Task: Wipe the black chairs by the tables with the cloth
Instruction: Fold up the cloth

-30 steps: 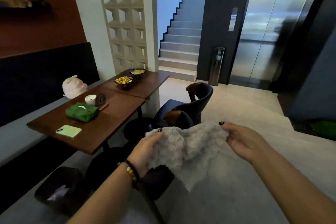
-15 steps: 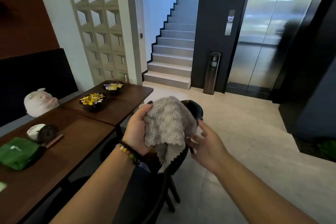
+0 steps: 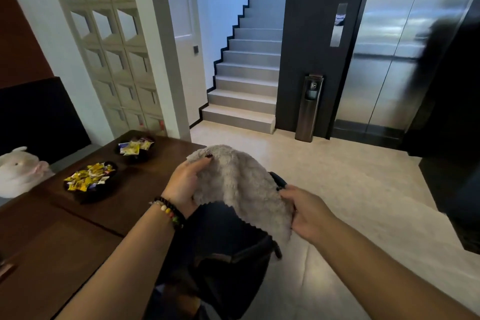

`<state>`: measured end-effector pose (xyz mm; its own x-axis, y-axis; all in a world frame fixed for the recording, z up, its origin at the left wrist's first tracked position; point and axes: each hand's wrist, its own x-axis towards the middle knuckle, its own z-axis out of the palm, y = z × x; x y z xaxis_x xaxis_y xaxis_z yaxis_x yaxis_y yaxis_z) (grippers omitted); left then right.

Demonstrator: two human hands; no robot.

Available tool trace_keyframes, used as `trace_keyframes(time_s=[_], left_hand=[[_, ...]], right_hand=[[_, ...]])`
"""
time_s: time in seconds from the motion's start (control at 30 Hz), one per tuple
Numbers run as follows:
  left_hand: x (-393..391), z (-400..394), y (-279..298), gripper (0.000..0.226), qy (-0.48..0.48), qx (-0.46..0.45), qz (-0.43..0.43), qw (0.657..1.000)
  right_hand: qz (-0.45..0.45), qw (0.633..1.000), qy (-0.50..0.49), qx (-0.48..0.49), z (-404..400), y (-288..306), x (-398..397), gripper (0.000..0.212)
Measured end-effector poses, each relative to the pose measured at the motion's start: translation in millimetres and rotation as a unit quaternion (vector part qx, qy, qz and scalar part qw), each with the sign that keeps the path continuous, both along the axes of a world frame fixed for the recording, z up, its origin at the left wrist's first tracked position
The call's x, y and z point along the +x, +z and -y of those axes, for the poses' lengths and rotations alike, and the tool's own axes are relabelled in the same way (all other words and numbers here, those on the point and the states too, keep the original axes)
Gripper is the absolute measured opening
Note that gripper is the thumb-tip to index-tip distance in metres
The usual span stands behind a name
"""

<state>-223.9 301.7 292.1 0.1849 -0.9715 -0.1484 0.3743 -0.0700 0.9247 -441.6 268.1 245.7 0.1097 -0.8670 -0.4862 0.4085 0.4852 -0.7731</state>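
Draping one cloth point(image 3: 241, 187) over one black chair point(image 3: 226, 247) — left hand point(image 3: 185, 184), right hand point(image 3: 307, 212), each grip clutching it.

Cloth point(image 3: 241, 189) hides most of the black chair's point(image 3: 228, 241) backrest

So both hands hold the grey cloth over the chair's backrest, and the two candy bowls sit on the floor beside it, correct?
Not quite. The head view shows both candy bowls on the wooden table, not the floor. The rest holds: the left hand and right hand hold the grey cloth over the black chair backrest.
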Motion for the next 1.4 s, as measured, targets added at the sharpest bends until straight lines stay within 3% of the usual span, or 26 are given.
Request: trace_keyframes(time_s=[0.13,0.27,0.37,0.43,0.63,0.73,1.07,1.4], left_hand=[[-8.0,66.2,-7.5,0.017,-0.018,-0.007,-0.001,1.0],[-25.6,139.2,-15.2,0.027,0.004,-0.06,-0.12,0.991],[-36.0,193.1,-14.2,0.026,0.074,-0.051,-0.142,0.986],[-35.6,226.6,-13.8,0.021,0.145,-0.014,-0.119,0.982],[-1.0,268.4,-30.9,0.014,0.313,0.135,-0.013,0.94],[25.7,260.0,-47.6,0.014,0.333,0.185,0.003,0.925],[126.8,222.4,-110.4,0.02,0.446,0.262,-0.098,0.851],[229.4,248.5,-189.2,0.014,0.527,0.287,-0.178,0.78]], right_hand=[[0.01,1.0,0.028,0.007,82.5,10.5,-33.2,0.009],[0.004,0.983,0.18,0.044,158.9,0.8,-48.1,0.014],[-0.014,0.979,0.197,0.046,219.8,-13.4,-44.6,0.038],[-0.029,0.982,0.182,0.037,261.5,-18.3,-41.3,0.044],[-0.041,0.982,0.186,-0.007,368.2,-13.1,-15.3,0.028],[-0.037,0.975,0.217,-0.017,407.7,-20.7,20.9,0.022],[-0.087,0.914,0.39,-0.063,475.5,-54.1,201.5,0.027],[-0.153,0.901,0.404,-0.035,503.4,-135.3,391.6,0.03]])
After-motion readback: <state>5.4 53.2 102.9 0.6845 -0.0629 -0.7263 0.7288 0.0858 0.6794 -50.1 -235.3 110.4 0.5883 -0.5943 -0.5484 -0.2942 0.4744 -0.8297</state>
